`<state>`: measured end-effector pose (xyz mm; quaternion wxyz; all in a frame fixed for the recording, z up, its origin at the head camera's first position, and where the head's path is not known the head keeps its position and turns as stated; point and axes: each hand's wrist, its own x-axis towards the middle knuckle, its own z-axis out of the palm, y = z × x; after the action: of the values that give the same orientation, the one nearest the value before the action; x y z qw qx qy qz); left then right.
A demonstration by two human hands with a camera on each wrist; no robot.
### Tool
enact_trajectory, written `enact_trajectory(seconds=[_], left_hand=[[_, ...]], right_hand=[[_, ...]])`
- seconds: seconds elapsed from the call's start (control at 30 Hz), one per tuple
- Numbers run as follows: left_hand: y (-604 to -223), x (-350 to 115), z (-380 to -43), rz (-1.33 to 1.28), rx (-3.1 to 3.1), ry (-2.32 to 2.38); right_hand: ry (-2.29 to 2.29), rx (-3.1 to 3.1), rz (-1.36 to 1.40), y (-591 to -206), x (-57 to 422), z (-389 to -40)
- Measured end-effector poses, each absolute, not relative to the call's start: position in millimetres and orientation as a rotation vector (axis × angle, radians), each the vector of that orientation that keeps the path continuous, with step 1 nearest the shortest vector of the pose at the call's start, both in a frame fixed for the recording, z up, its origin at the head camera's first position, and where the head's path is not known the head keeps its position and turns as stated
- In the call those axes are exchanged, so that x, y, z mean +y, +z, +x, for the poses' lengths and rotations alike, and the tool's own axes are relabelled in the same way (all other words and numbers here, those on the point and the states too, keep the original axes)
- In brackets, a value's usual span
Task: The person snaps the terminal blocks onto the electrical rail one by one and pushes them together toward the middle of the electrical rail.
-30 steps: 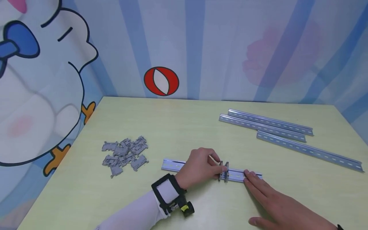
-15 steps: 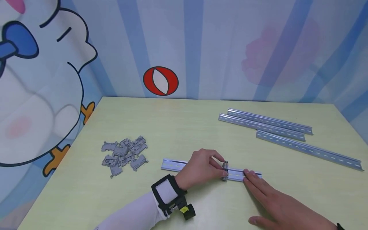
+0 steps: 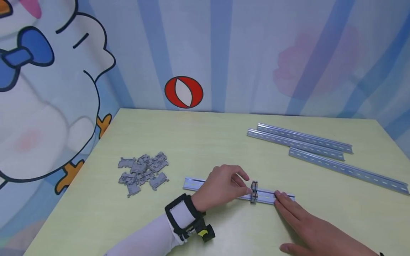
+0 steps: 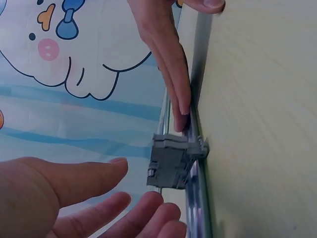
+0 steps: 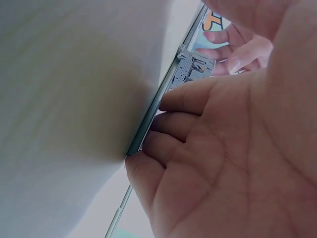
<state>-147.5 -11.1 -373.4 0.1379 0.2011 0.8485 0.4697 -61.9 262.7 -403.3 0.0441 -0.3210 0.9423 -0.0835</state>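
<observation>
A short slotted metal DIN rail [image 3: 264, 196] lies on the table in front of me. Grey plastic rail clips [image 3: 254, 192] stand upright across it, pressed side by side; the left wrist view shows the flat face of the nearest clip [image 4: 171, 161]. My left hand [image 3: 221, 185] is over the rail just left of the clips, thumb and fingers spread apart with nothing between them. Part of the rail is hidden beneath that hand. With straight fingers, my right hand [image 3: 304, 220] rests on the rail near its right end; its fingertips lie along the rail's edge in the right wrist view.
Several loose grey clips [image 3: 141, 170] lie in a pile at the left of the table [image 3: 205, 142]. At the back right lie three longer slotted rails [image 3: 347, 170], two of them side by side. A printed cartoon backdrop [image 3: 243, 57] stands behind the table.
A gap showed between the clips a second ago; my left hand pushed one rightward against the other. Now its fingers have let go and drawn slightly left. The right hand stays put.
</observation>
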Motion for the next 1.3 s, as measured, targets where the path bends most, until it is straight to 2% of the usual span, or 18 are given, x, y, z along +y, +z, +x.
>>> enact_trajectory(seconds=[0.2, 0.53, 0.77, 1.3], left_hand=[[-363, -43, -148, 0.607, 2.647, 1.234], [-356, -128, -154, 0.269, 2.943, 0.920], [-355, -171, -151, 0.161, 3.027, 0.559], [-363, -179, -150, 0.133, 3.032, 0.398]], right_hand=[[-0.284, 2.879, -0.962, -403, 264, -58], [-0.215, 2.906, -1.012, -402, 266, -58], [-0.241, 2.910, -1.033, -403, 265, -58], [-0.313, 2.791, -0.882, -399, 266, -59]])
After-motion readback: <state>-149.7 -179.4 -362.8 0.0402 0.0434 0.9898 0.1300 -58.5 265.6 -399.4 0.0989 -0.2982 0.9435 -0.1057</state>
